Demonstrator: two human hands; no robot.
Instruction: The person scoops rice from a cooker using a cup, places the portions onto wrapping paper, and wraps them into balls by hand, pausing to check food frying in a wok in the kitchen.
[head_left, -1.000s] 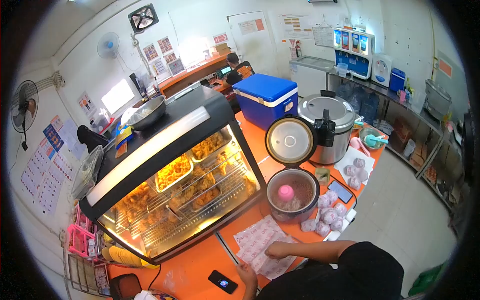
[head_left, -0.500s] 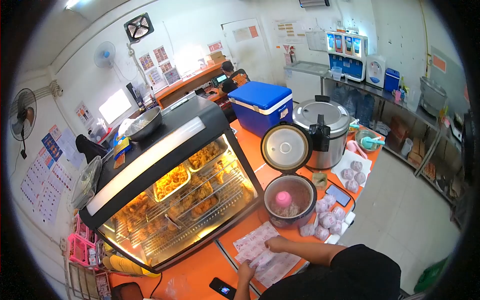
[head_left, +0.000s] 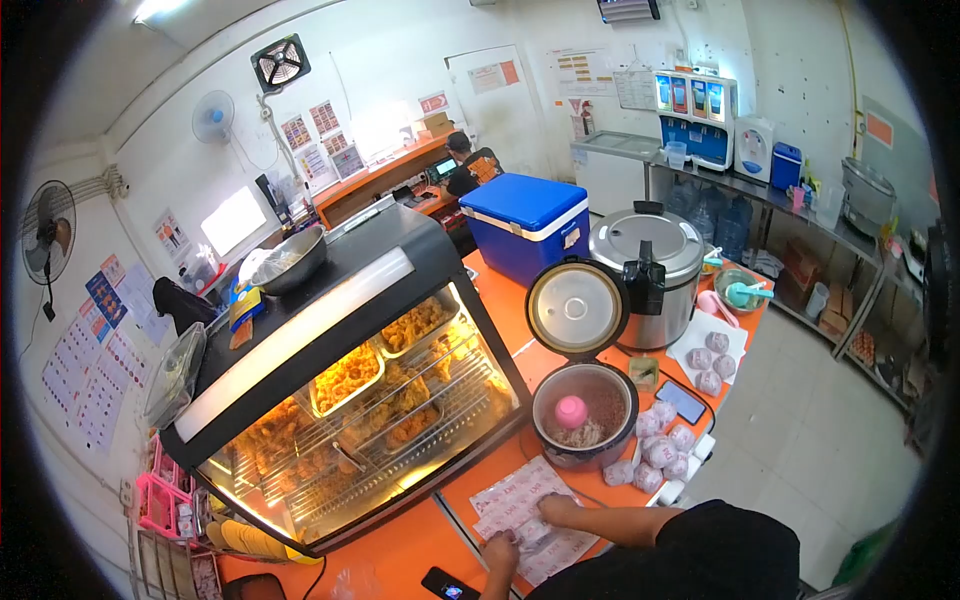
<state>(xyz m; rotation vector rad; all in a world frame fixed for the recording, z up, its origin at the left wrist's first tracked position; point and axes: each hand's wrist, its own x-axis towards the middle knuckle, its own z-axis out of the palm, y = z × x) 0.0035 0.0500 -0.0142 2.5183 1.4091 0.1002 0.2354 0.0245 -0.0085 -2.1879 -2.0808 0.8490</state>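
Printed wrapping papers (head_left: pixel 522 487) lie overlapped on the orange counter (head_left: pixel 400 545), in front of the open rice cooker (head_left: pixel 585 455). My right hand (head_left: pixel 557 509) is closed at the right part of the papers, fingertips pressed together on the sheet. At their left edge my left hand (head_left: pixel 500 549) is closed too, touching the paper. Between the hands the top sheet looks raised or folded; its contents, if any, cannot be made out. A pink cup (head_left: pixel 571 411) sits in the rice cooker. Several wrapped balls (head_left: pixel 660 452) are piled to its right.
A lit glass food warmer (head_left: pixel 350 400) with fried food stands at left. Behind the cooker are a large steel pot (head_left: pixel 648 240) and a blue cooler (head_left: pixel 525 215). Phones lie at the front (head_left: pixel 450 584) and right (head_left: pixel 681 401). A person (head_left: pixel 472 165) sits at the far desk.
The view has shifted slightly. Both hands have stayed at the papers, and my left hand has moved from their lower left edge onto the left side of the sheet.
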